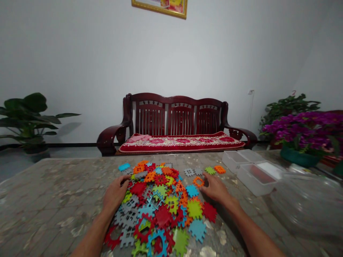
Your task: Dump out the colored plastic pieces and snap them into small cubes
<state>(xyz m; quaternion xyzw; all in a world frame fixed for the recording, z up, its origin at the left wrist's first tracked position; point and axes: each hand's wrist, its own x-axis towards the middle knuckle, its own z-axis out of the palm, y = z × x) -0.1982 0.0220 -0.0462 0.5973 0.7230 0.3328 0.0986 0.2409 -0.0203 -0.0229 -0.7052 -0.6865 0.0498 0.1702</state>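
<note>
A heap of flat, notched plastic puzzle tiles (163,216) in red, blue, green, orange and grey lies between my hands. My left hand (115,192) rests at the heap's left edge, thumb and fingers apart, fingertips close to a tilted grey tile (140,175). On the other side, my right hand (215,188) reaches in with thumb and forefinger parted beside an orange ring-shaped tile (198,182); it seems to touch its edge. Just beyond lie two grey tiles (189,172), a green tile (210,170) and an orange tile (220,169).
Clear plastic boxes (255,178) and a transparent lidded container (308,203) stand on the patterned table (53,200) at right. Purple flowers (308,130) in a green pot are behind them. A wooden bench (178,114) stands past the table, with a leafy plant (29,121) at left.
</note>
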